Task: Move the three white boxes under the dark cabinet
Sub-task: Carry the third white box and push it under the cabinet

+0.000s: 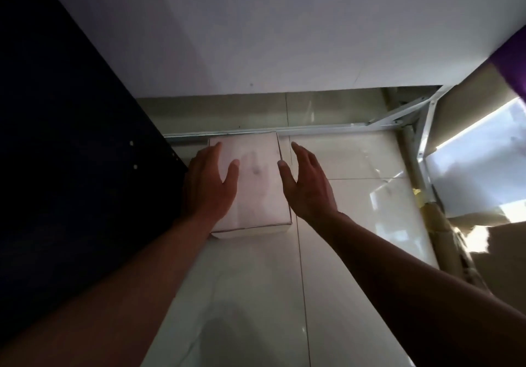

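One white box (256, 187) lies on the glossy tiled floor (355, 210), its far end against the base of the wall and its left side beside the dark cabinet (71, 153). My left hand (210, 184) hovers over the box's left edge, fingers spread. My right hand (306, 184) is held open just off the box's right edge, palm facing the box. Neither hand grips it. I see no other white box; the space under the cabinet is hidden.
A white wall (284, 39) rises behind the box. A white metal frame (412, 121) with a diagonal brace stands at the right, with cardboard boxes (498, 252) and purple tape beyond it.
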The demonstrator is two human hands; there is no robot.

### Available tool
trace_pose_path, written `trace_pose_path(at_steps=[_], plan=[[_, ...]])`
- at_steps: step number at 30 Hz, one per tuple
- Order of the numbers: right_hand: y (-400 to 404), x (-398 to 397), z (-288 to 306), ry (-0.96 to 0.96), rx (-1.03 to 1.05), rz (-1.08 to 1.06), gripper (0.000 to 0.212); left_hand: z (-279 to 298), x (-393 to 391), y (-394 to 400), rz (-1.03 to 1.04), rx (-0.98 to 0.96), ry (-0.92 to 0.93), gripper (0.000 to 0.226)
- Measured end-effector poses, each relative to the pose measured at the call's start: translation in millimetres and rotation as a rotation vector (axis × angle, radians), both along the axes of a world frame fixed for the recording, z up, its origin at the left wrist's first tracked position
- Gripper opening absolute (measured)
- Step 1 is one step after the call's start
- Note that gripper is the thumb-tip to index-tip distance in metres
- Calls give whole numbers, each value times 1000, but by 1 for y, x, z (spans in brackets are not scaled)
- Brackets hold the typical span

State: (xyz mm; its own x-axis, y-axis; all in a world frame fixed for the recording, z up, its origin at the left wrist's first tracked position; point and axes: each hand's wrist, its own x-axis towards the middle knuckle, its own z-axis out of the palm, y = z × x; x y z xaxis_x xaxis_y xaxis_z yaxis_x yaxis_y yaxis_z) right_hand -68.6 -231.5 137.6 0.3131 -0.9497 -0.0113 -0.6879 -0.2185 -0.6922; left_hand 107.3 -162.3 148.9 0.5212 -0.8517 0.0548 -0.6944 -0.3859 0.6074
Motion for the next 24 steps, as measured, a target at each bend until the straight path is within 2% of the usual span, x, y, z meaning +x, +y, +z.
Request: trace_pose_path(at_steps=[5, 9, 16, 18, 20, 24], plan=[[-16, 13, -100, -4, 39, -5, 63, -99, 12, -13, 46, -5, 11, 62], [-32, 19, -148, 2, 107, -30, 72, -154, 21, -23, 131, 15, 32, 74], [-52, 30, -189, -104, 266, -61, 99, -206, 32, -39, 344, 12, 60, 94], [-56, 33, -195, -141, 291, -61, 102, -215, 42, -42, 406, 43, 160, 114], [-56, 34, -199, -160, 286, -59, 102, -221, 53, -45, 436, 97, 288, 124], [-57, 36, -201, -177, 251, -71, 96, -226, 59, -49, 471, 41, 405, 100]])
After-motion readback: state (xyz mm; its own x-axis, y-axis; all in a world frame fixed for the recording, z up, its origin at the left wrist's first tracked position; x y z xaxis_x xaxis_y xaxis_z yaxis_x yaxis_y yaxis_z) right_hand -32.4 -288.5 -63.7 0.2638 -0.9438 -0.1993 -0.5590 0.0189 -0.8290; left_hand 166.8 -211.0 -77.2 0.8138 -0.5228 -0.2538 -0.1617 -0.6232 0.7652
